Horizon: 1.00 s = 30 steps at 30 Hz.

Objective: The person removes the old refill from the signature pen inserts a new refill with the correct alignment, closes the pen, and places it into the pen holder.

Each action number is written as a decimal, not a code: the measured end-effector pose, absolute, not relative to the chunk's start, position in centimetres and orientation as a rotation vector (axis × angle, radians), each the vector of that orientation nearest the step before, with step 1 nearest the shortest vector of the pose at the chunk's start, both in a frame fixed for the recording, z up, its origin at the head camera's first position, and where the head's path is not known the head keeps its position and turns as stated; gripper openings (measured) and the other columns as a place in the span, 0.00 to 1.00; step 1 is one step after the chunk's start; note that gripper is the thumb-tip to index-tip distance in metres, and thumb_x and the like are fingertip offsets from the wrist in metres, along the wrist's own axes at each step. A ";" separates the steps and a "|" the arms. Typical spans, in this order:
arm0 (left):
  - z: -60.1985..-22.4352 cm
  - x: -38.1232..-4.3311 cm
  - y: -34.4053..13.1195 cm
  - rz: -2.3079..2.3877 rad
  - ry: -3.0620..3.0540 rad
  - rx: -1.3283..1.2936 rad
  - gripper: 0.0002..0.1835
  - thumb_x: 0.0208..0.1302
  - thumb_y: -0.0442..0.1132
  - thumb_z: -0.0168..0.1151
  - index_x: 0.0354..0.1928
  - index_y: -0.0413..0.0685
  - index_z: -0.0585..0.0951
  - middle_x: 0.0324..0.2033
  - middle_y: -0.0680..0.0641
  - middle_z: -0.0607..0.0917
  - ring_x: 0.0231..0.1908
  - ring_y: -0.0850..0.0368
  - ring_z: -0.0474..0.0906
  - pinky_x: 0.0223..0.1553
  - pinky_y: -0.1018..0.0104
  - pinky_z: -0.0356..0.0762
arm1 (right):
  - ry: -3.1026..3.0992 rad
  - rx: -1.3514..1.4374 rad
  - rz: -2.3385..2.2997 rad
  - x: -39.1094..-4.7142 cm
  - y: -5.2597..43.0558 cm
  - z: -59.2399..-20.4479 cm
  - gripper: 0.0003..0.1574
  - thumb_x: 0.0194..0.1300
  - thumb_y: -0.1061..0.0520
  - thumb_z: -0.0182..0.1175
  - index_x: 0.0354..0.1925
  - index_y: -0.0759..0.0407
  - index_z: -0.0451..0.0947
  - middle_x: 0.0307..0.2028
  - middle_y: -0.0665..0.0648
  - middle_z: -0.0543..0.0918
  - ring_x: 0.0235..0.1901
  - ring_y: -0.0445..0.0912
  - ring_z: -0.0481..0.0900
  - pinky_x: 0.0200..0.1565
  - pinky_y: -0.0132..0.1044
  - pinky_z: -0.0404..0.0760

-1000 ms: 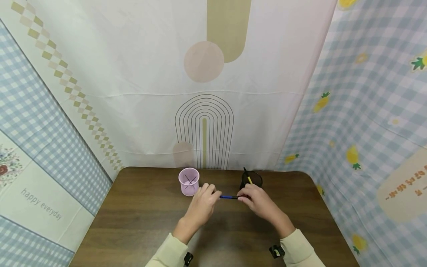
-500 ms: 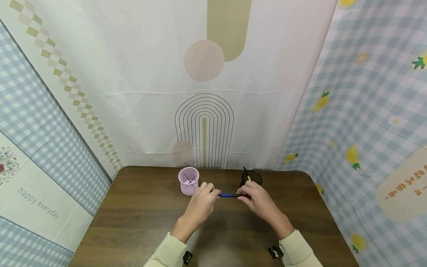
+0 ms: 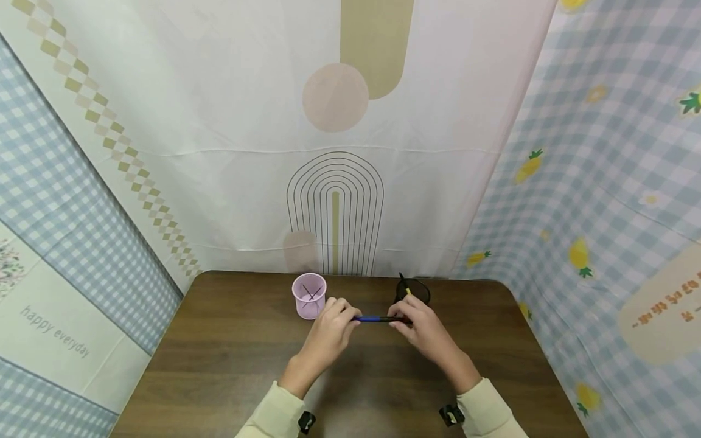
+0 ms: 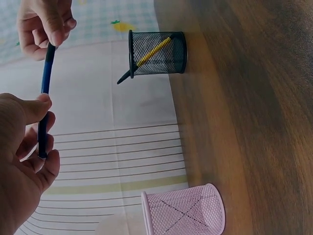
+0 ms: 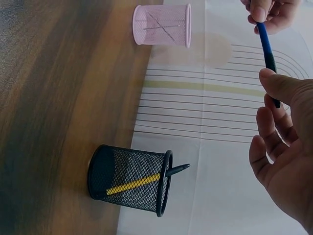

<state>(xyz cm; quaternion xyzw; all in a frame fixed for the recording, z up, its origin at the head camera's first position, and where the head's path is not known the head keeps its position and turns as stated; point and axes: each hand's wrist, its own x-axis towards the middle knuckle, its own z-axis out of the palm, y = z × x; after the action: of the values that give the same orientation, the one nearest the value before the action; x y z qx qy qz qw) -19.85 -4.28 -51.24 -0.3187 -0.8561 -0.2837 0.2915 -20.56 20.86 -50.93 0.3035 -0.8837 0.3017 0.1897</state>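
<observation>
A pen point(image 3: 372, 319) with a blue barrel and a black front part lies level between my two hands, above the table. The fingers and thumb of my left hand point(image 3: 330, 331) pinch its blue end. At its black end, my right hand point(image 3: 421, 325) grips it with thumb and fingers. Behind the right hand stands a black mesh pen cup point(image 5: 132, 156); a yellow pen point(image 5: 137, 185) with a black end leans in it and sticks out past the rim. A pink mesh pen cup point(image 3: 310, 299) stands just beyond my left hand, with thin dark crossed lines showing on it.
Both cups stand near the back edge of a brown wooden table point(image 3: 219, 340). A white printed cloth point(image 3: 246, 201) hangs right behind that edge. Blue checked cloths point(image 3: 569, 182) hang at the sides.
Both hands keep hold of the pen in nearly the same place. Only slight shifts of the fingers and of the head view show.
</observation>
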 end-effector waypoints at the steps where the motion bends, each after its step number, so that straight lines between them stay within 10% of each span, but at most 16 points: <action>1: -51.2 -19.9 -4.3 -0.759 -2.275 -0.848 0.08 0.58 0.31 0.75 0.38 0.48 0.87 0.32 0.53 0.81 0.36 0.56 0.73 0.38 0.63 0.74 | -2.496 0.848 0.854 -20.6 20.9 -50.9 0.20 0.54 0.64 0.78 0.42 0.49 0.82 0.37 0.44 0.77 0.36 0.35 0.75 0.36 0.30 0.80; 15: -51.3 -20.1 -4.3 -0.725 -2.228 -0.849 0.08 0.58 0.32 0.74 0.38 0.48 0.86 0.33 0.52 0.82 0.35 0.54 0.73 0.38 0.63 0.74 | -2.668 0.896 0.844 -21.1 21.3 -49.7 0.05 0.70 0.53 0.66 0.43 0.49 0.87 0.37 0.43 0.84 0.33 0.34 0.75 0.35 0.32 0.78; 30: -51.4 -20.2 -4.3 -0.707 -2.246 -0.844 0.09 0.56 0.32 0.76 0.38 0.49 0.86 0.32 0.53 0.82 0.34 0.55 0.72 0.38 0.62 0.73 | -2.541 0.905 0.799 -20.9 20.8 -49.7 0.11 0.59 0.59 0.75 0.37 0.48 0.82 0.32 0.41 0.79 0.33 0.35 0.71 0.34 0.31 0.76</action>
<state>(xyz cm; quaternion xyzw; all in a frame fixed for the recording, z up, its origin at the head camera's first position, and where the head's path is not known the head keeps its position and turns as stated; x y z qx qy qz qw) -20.16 -4.26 -51.43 -0.3204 -0.8524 -0.2683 0.3144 -20.87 20.76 -49.71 0.3175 -0.8911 0.2802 0.1632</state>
